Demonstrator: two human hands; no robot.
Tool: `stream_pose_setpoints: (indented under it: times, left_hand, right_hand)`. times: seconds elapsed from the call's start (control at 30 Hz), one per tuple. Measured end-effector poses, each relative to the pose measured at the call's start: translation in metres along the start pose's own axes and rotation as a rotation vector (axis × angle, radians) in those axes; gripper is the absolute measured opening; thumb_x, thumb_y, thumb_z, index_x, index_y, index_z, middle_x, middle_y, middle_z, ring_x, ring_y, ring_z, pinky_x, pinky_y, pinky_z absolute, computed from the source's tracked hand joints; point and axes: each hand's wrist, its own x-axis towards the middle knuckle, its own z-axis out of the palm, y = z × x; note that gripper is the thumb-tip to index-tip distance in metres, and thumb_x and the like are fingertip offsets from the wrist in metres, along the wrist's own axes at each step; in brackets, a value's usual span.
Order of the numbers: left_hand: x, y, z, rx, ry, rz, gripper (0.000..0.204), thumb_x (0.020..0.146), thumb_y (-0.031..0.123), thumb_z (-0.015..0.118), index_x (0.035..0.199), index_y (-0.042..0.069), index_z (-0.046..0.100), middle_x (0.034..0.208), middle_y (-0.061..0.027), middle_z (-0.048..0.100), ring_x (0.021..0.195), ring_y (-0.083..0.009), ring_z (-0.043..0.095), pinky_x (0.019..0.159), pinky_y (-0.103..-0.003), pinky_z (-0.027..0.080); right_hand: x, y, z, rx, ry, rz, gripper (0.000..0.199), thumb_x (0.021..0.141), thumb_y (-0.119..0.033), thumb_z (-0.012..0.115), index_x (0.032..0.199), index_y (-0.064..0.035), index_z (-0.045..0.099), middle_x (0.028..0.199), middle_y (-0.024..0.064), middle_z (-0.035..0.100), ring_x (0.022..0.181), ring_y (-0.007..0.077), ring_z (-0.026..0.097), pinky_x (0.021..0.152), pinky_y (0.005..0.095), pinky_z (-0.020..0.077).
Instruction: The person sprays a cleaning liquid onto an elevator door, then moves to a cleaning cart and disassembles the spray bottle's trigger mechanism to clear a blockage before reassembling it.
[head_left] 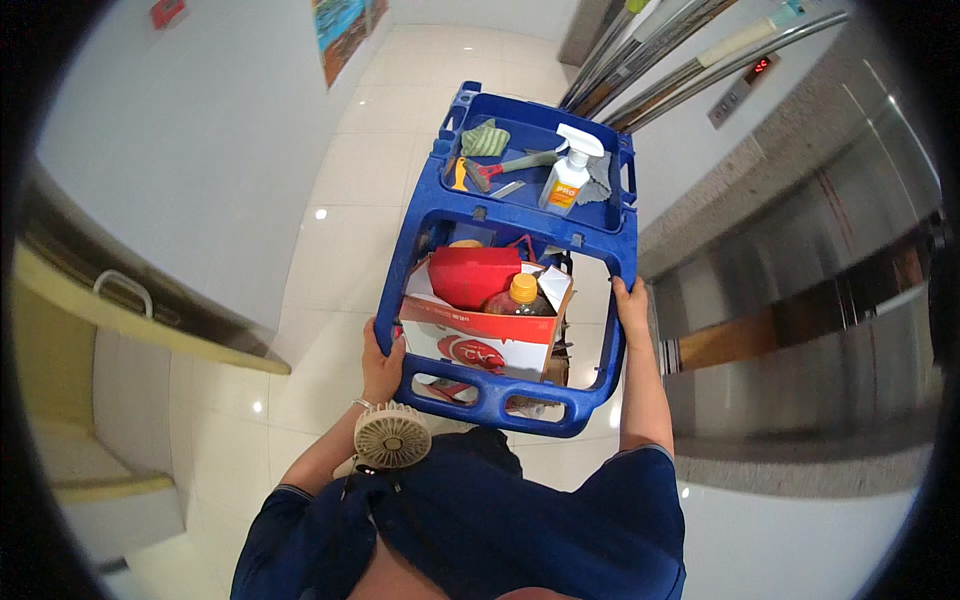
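Both my hands grip the blue plastic frame of a cleaning cart [398,270] in front of me. My left hand [382,365] is closed round its left side near the close corner, and my right hand [631,308] wraps the right side a little farther up. On the cart's far tray lie a green striped cloth [485,138], a scraper with a grey grip [525,162], a small yellow tool [460,174] and a grey cloth [596,180]. A white spray bottle [567,182] stands there. Inside the frame, a cardboard box [440,340] holds a red item [475,275] and a yellow-capped bottle [523,290].
Several long poles [690,62] rise at the cart's far right. Metal elevator doors [800,255] line the right side, with a call panel [742,92] beyond. At left, a yellowish door edge [150,325] juts over the tiled floor [340,240]. A small fan [393,437] hangs at my chest.
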Motion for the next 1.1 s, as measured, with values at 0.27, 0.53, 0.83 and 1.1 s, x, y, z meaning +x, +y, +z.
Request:
stream_pose_setpoints:
  times: [0.27, 0.53, 0.83, 1.1]
  left_hand:
    - [0.006, 0.002, 0.002, -0.041, -0.070, 0.118, 0.047, 0.088, 0.010, 0.056, 0.131, 0.004, 0.039, 0.103, -0.0101, 0.059, 0.091, -0.0203, 0.059, 0.081, -0.031, 0.047]
    - [0.001, 0.002, 0.003, 0.058, 0.029, 0.076, 0.049, 0.087, 0.011, 0.057, 0.132, 0.006, 0.040, 0.094, -0.0094, 0.061, 0.079, -0.0168, 0.058, 0.072, -0.030, 0.049]
    - [0.002, -0.008, 0.009, 0.137, 0.102, 0.044, 0.050, 0.086, 0.011, 0.057, 0.133, 0.007, 0.041, 0.093, -0.0046, 0.057, 0.077, -0.0121, 0.052, 0.069, -0.027, 0.046]
    - [-0.007, -0.003, 0.018, 0.171, 0.153, 0.028, 0.050, 0.087, 0.012, 0.057, 0.135, 0.007, 0.043, 0.090, -0.0046, 0.059, 0.076, -0.0120, 0.055, 0.067, -0.027, 0.047]
  right_hand:
    - [0.004, 0.015, -0.002, -0.129, 0.072, 0.009, 0.047, 0.081, -0.039, 0.062, 0.102, 0.0031, 0.057, 0.097, 0.0286, 0.065, 0.091, 0.0451, 0.063, 0.080, 0.0478, 0.0492]
    - [-0.004, 0.007, 0.001, 0.093, -0.056, 0.033, 0.045, 0.073, -0.021, 0.061, 0.112, -0.0019, 0.052, 0.090, 0.0183, 0.066, 0.083, 0.0341, 0.064, 0.077, 0.0411, 0.0499]
    - [-0.008, 0.014, 0.005, 0.309, -0.093, 0.008, 0.045, 0.075, -0.016, 0.061, 0.115, 0.0026, 0.050, 0.097, 0.0147, 0.064, 0.084, 0.0230, 0.062, 0.077, 0.0344, 0.0494]
    - [-0.003, 0.024, 0.002, 0.490, -0.195, 0.052, 0.065, 0.073, -0.011, 0.064, 0.129, 0.0061, 0.037, 0.090, 0.0135, 0.061, 0.075, 0.0217, 0.062, 0.068, 0.0322, 0.0513]
